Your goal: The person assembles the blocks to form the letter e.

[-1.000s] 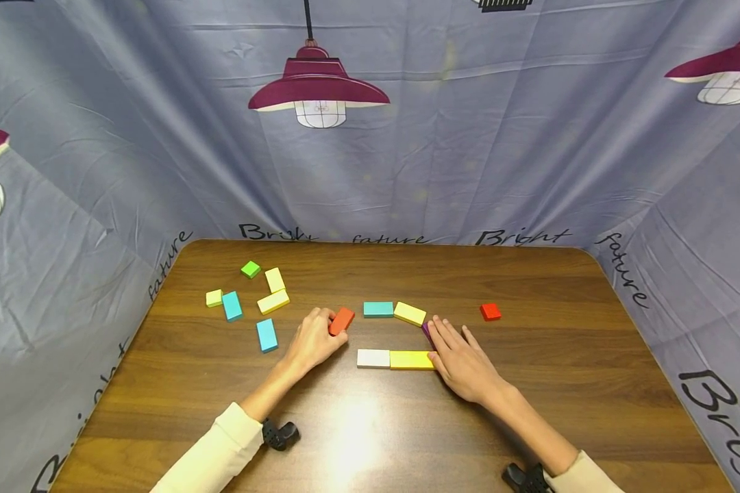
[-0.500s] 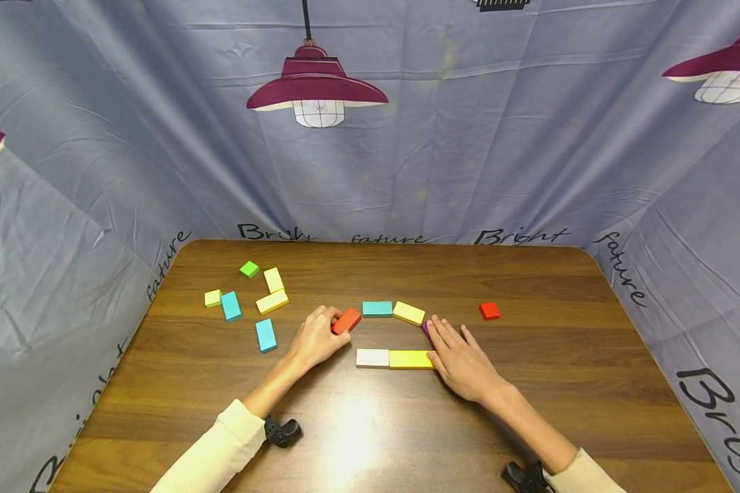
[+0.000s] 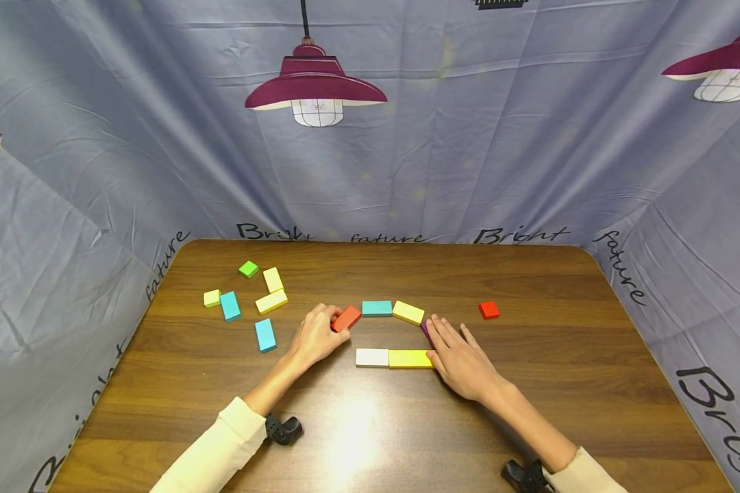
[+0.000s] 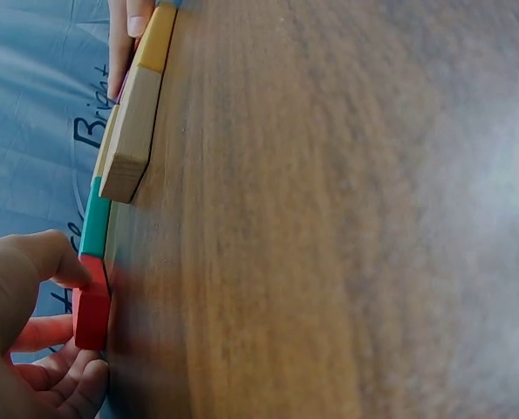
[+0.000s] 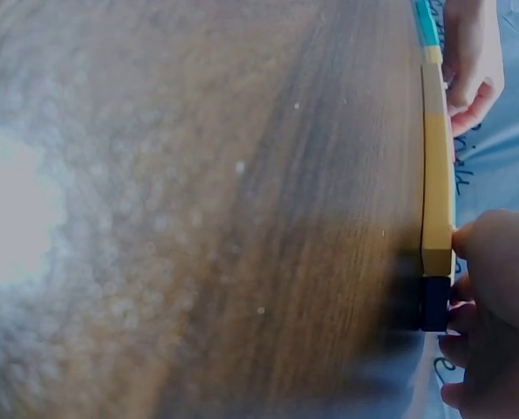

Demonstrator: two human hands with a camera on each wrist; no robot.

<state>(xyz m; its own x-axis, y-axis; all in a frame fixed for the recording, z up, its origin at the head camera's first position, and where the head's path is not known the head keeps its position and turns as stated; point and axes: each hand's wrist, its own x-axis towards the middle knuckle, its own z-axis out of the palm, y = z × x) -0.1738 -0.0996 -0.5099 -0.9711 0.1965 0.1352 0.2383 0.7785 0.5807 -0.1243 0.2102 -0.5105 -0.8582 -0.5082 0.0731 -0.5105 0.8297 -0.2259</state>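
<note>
My left hand (image 3: 316, 337) holds a red block (image 3: 347, 318) between thumb and fingers, its far end right at the left end of a teal block (image 3: 377, 309). In the left wrist view the thumb lies against the red block (image 4: 92, 305). A pale yellow block (image 3: 408, 313) continues the row towards a purple block (image 3: 426, 331), mostly hidden under my right hand (image 3: 464, 363). That hand lies with straight fingers over the purple block and the right end of a long yellow block (image 3: 410, 359). A whitish wooden block (image 3: 372, 357) adjoins it. The right wrist view shows a dark block (image 5: 434, 304) beside the fingers.
Loose blocks lie at the table's left: a green block (image 3: 249, 269), two pale yellow blocks (image 3: 272, 301), two blue blocks (image 3: 266, 335) and a small yellow-green block (image 3: 212, 298). A small red block (image 3: 489, 310) lies to the right. Printed curtains surround the wooden table (image 3: 561, 383).
My left hand has brought the red block slightly right, up to the teal block, and turned it a little flatter. The right hand has stayed in place.
</note>
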